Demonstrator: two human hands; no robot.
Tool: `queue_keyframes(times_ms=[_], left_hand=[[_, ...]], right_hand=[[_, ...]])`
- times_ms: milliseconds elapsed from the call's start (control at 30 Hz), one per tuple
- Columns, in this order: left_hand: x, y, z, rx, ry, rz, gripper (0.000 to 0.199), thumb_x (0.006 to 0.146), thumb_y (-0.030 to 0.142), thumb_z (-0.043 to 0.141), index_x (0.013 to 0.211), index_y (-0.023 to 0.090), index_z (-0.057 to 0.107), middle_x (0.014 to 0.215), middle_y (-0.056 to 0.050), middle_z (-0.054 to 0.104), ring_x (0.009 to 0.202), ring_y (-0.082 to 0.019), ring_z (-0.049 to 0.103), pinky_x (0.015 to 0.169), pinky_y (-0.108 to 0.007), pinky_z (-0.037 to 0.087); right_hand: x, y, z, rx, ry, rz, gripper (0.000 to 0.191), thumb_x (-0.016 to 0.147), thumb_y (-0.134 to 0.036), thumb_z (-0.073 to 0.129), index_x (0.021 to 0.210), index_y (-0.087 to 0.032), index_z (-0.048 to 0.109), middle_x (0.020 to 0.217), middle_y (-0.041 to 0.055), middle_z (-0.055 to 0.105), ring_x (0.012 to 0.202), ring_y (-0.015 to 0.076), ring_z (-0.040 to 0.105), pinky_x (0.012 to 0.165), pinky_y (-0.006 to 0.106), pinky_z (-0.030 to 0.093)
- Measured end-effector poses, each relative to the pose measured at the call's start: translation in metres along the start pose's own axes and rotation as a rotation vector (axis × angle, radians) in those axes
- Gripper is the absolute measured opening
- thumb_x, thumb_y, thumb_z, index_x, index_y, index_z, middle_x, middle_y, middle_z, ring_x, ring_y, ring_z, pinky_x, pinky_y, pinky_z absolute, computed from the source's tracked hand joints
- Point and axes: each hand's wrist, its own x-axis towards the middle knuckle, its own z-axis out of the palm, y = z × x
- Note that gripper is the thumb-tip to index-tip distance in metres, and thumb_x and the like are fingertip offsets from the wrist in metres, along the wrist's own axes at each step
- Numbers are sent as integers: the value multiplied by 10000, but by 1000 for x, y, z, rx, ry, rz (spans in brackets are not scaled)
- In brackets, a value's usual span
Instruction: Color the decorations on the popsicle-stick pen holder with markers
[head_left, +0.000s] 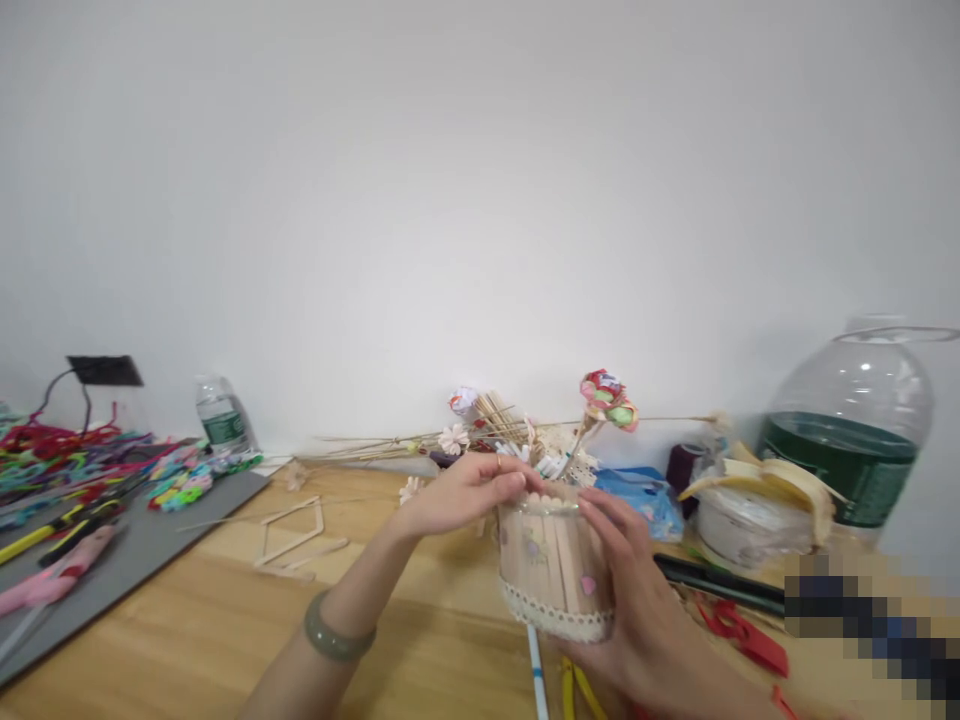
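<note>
Together, two hands (469, 495) (634, 595) touch one lace-trimmed pot (551, 570).

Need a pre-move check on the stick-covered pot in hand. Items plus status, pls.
1. Right hand supports the pot from the side: ok.
2. Left hand is at the rim: ok; whether it grips: cannot tell.
3. Lace trim runs along the bottom edge: ok on the visible side; far side: cannot tell.
4. Pot interior free of loose bits: cannot tell, inside hidden.
5. Set-down spot just below clear: not ok, white stick with blue band and yellow handles there.
</note>
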Motion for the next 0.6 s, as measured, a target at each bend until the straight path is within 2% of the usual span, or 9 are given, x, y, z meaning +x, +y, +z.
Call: queue_keyframes(times_ms=[67, 100, 167, 267, 367, 500, 600], left_hand=[[-1, -6, -10, -23, -18, 27, 467, 788, 515, 542, 1090, 163, 596, 1137, -97, 595, 1075, -220, 521, 928, -335, 398], [-2, -9, -14, -9, -49, 35, 538, 733, 503, 618, 1158, 180, 547, 1223, -101, 544, 1151, -237, 475, 980, -363, 363], [-2, -16, -18, 71, -167, 35, 822, 585, 465, 757, 1285, 213, 408, 1363, -114, 403, 1265, -274, 362, 1057, -419, 276], [-1, -26, -11, 233, -295, 23, 1202, 431, 435, 835, 1394, 220, 148, 1461, -162, 180, 1340, -328, 214, 1090, -491, 189], [3, -32, 5, 353, -249, 52, 1348, 384, 462, 839, 1407, 187, 6, 1468, -209, 85, 1354, -371, 134, 1085, -537, 169], [5, -37, 22, 484, -109, 150, 1334, 408, 470, 826, 1410, 172, -2, 1448, -218, 133, 1347, -380, 122, 1090, -538, 156], [5, -41, 27, 524, -79, 186, 1325, 437, 438, 821, 1414, 179, -34, 1445, -207, 132, 1343, -372, 140, 1094, -516, 179]], right_hand=[[-5, 5, 1, 3, 45, 78, 864, 671, -248, 659, 1370, -202, 152, 1321, 156, 251, 1243, 331, 274, 991, 517, 325], [-7, 7, 1, 13, 68, 121, 897, 653, -275, 679, 1371, -212, 145, 1318, 154, 256, 1238, 344, 281, 986, 531, 327], [-11, 11, -1, 53, 103, 209, 943, 625, -318, 699, 1372, -231, 129, 1322, 148, 251, 1226, 365, 299, 973, 556, 337], [-13, 15, -6, 104, 133, 296, 952, 604, -356, 698, 1364, -251, 134, 1331, 134, 243, 1217, 384, 310, 960, 574, 348], [-13, 16, -8, 57, 163, 270, 925, 621, -351, 686, 1366, -269, 143, 1325, 123, 254, 1228, 395, 292, 963, 579, 344], [-11, 15, -9, -18, 185, 212, 934, 627, -343, 674, 1378, -303, 120, 1310, 115, 261, 1231, 415, 291, 955, 548, 374], [-9, 12, -9, -84, 194, 163, 940, 633, -328, 682, 1384, -296, 117, 1297, 121, 270, 1213, 409, 310, 936, 567, 382]])
